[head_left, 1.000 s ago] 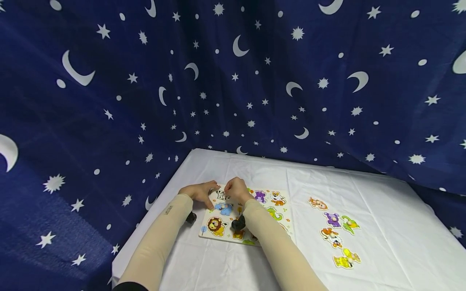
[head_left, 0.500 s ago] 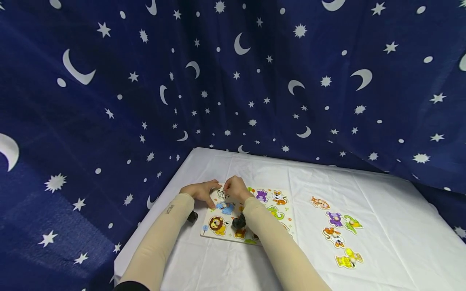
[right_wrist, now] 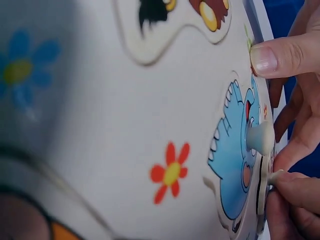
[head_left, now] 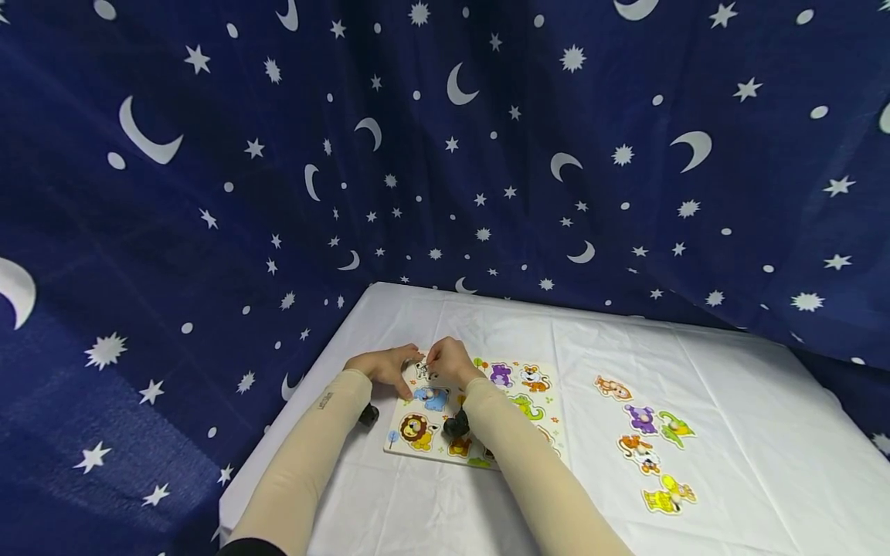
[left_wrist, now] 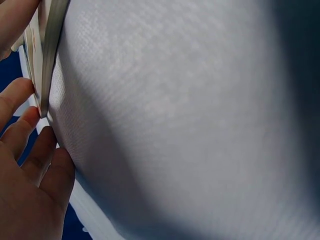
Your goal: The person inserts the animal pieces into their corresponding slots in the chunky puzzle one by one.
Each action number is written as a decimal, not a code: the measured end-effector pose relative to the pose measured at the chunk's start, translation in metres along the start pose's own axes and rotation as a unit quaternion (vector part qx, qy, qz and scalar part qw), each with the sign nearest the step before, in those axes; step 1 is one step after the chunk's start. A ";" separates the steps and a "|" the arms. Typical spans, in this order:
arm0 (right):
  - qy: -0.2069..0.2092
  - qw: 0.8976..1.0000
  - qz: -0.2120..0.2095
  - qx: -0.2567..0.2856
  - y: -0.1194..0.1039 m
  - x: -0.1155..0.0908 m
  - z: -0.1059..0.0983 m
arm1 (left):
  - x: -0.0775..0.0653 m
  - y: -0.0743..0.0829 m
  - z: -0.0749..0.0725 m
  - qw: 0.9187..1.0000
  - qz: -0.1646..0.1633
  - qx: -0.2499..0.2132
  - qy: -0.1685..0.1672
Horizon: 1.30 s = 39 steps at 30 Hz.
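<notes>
A wooden animal peg puzzle board (head_left: 552,405) lies on the white table. My right hand (head_left: 452,363) pinches the small peg (right_wrist: 274,177) of a zebra puzzle piece (head_left: 421,371) at the board's far left corner. In the right wrist view this piece stands edge-on beside the blue elephant piece (right_wrist: 232,170), which has its own peg. My left hand (head_left: 385,366) is spread around the same corner, its thumb (right_wrist: 280,57) on the board near the elephant. In the left wrist view its fingers (left_wrist: 22,127) reach along the board's side edge (left_wrist: 50,65).
Right of the board lie loose pieces: a monkey (head_left: 613,388), a purple animal (head_left: 641,419), a green crocodile (head_left: 674,429), a tiger (head_left: 640,454) and a giraffe (head_left: 667,495). A lion (head_left: 416,432) shows near the board's front left. A dark starry curtain (head_left: 487,154) hangs behind the table.
The head view has shifted a little. Both hands stay at the board's far left corner, the right one still on the zebra piece, which has turned only slightly under its fingers.
</notes>
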State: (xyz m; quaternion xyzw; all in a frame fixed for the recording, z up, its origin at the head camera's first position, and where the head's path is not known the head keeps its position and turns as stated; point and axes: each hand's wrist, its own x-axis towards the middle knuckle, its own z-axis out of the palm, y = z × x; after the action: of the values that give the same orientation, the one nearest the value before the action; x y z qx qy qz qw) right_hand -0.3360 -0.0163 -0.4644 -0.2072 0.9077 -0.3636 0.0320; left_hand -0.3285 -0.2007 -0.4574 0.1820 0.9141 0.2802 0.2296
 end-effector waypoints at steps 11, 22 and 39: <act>0.006 1.000 0.007 0.013 0.001 -0.001 0.002 | 0.000 0.000 0.001 1.000 -0.010 -0.006 0.002; 0.004 1.000 0.009 0.006 0.002 -0.001 0.005 | -0.003 0.004 0.000 1.000 -0.012 -0.011 0.002; -0.054 0.997 0.046 0.021 0.001 -0.012 -0.009 | -0.002 0.001 0.002 0.999 -0.033 0.002 -0.001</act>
State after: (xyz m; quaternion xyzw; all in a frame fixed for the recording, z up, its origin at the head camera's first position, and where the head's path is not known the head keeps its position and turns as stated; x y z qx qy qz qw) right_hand -0.3276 -0.0050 -0.4596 -0.1834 0.9052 -0.3694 0.1022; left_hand -0.3259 -0.2000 -0.4573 0.1528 0.9197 0.2708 0.2395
